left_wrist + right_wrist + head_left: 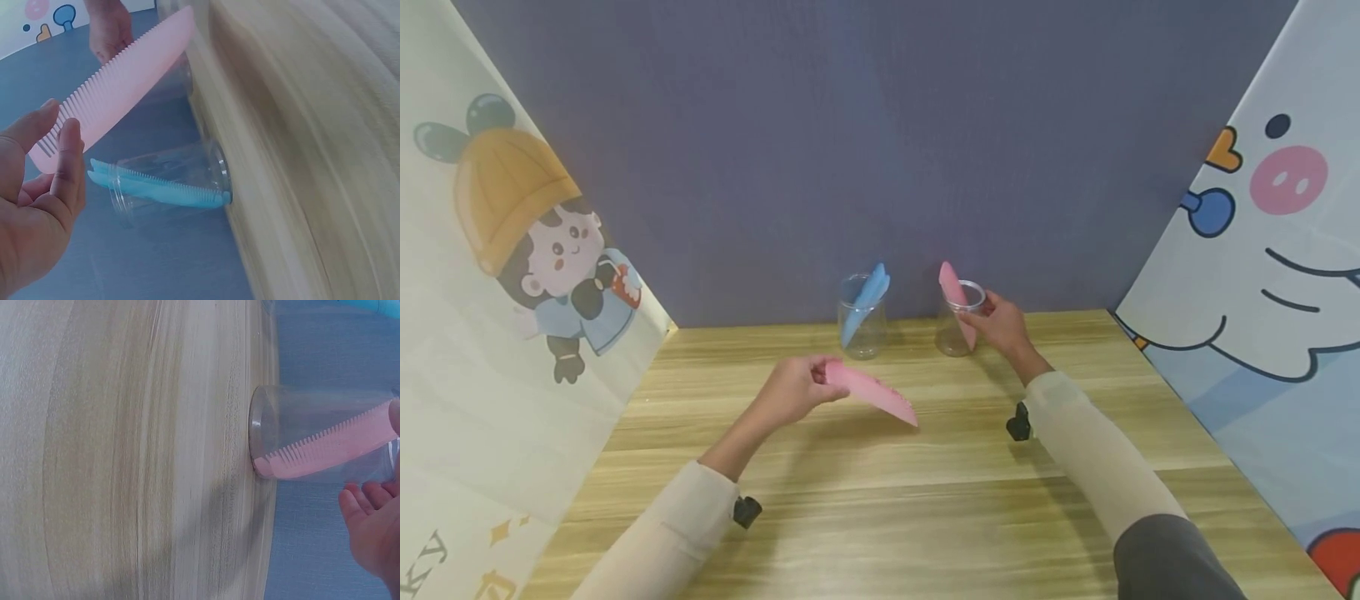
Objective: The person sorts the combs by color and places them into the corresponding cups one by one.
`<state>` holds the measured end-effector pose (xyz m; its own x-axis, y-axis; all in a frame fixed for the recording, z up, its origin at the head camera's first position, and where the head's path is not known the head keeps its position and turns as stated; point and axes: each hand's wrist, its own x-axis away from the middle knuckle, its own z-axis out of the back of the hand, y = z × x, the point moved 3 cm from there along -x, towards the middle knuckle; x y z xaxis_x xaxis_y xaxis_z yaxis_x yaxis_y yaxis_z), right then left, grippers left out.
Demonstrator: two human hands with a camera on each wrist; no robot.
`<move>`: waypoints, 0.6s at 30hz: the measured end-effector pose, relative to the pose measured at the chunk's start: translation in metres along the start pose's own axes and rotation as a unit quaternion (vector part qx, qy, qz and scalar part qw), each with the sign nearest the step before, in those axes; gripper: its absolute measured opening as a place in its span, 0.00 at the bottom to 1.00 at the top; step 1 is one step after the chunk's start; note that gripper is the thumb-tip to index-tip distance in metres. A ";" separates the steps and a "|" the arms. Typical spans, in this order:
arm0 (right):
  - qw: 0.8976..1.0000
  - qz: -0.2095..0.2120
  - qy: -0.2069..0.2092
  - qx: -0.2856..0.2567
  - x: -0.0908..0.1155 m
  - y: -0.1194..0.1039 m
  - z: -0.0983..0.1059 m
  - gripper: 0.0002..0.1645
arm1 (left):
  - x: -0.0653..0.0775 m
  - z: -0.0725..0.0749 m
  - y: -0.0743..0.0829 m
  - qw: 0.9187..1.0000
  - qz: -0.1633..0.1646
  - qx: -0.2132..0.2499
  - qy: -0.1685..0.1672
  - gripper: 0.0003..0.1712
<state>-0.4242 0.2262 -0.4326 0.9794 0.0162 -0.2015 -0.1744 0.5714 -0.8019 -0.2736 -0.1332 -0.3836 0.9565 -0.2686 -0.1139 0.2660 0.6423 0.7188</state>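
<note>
My left hand point(793, 390) pinches one end of a pink comb point(876, 393) between thumb and fingers. The comb slants down to the right above the table, its teeth plain in the left wrist view. At the right, my right hand point(1000, 323) holds a clear cup point(953, 340) near its rim, thumb on the near side. Inside that cup leans another pink comb point(337, 440), its upper end above the rim. A second clear cup point(868, 342) stands to the left, holding blue combs point(156, 187) tilted together, two tips poking out at the top.
Both cups stand at the back of the wood-grain table point(880, 508), close to a dark blue-grey panel point(880, 150). Cartoon-printed panels flank the table, a left panel point(475, 400) and a right panel point(1247, 317).
</note>
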 end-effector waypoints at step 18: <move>1.000 -0.008 -0.001 0.004 0.000 0.002 0.001 0.46 | -0.053 0.005 0.013 0.994 -0.030 0.076 0.069 0.31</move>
<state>-0.4246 0.2280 -0.4340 0.9822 0.0084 -0.1879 -0.1580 0.5783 -0.8004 -0.3209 -0.1138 -0.3651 0.9497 -0.1946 -0.2453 0.3115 0.5093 0.8022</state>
